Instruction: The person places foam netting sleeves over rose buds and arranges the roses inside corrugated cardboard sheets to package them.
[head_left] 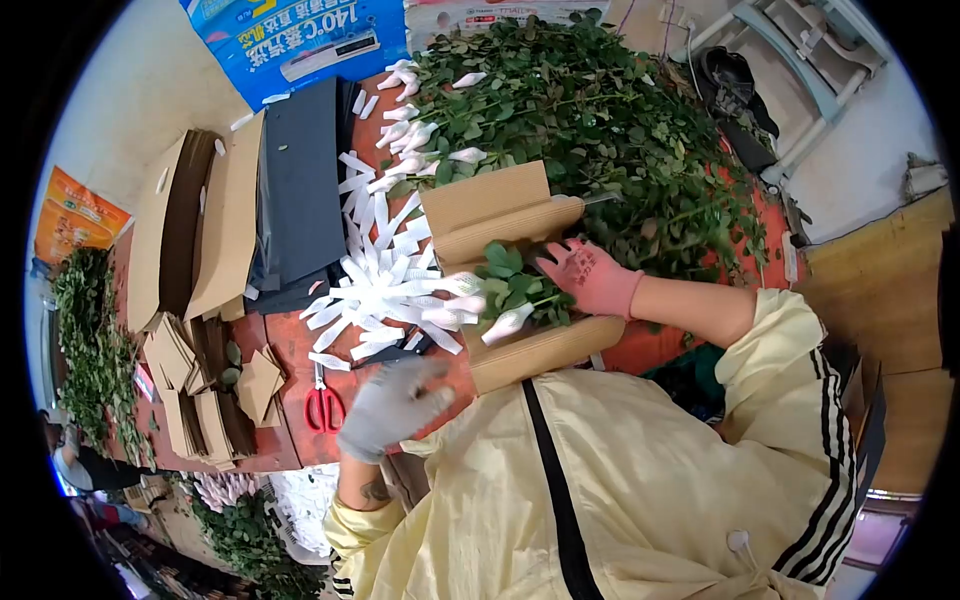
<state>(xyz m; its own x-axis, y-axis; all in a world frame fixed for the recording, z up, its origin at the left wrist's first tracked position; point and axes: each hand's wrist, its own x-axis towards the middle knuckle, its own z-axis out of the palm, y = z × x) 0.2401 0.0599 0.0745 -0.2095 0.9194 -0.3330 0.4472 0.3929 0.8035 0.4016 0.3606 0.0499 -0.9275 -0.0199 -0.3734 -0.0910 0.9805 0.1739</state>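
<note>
My right hand (595,280), in a pink glove, closes over rose stems at the leafy end of a small group of roses. Their pale buds (508,324), in white mesh sleeves, point left. The roses lie on a corrugated cardboard wrap (500,372) whose near and far sides curl up. The stems under my palm are hidden. My left hand (395,408), in a grey glove, is slightly blurred above the table's front edge. Its fingers are apart and nothing shows in them. Nearest to it are red-handled scissors (323,408) and a pile of white mesh sleeves (385,290).
A large heap of leafy roses (600,120) covers the back right of the red table (285,345). Cardboard sheets (225,225), dark sheets (305,180) and small cardboard pieces (205,420) are at left. A white ladder-like frame (790,80) stands behind at right.
</note>
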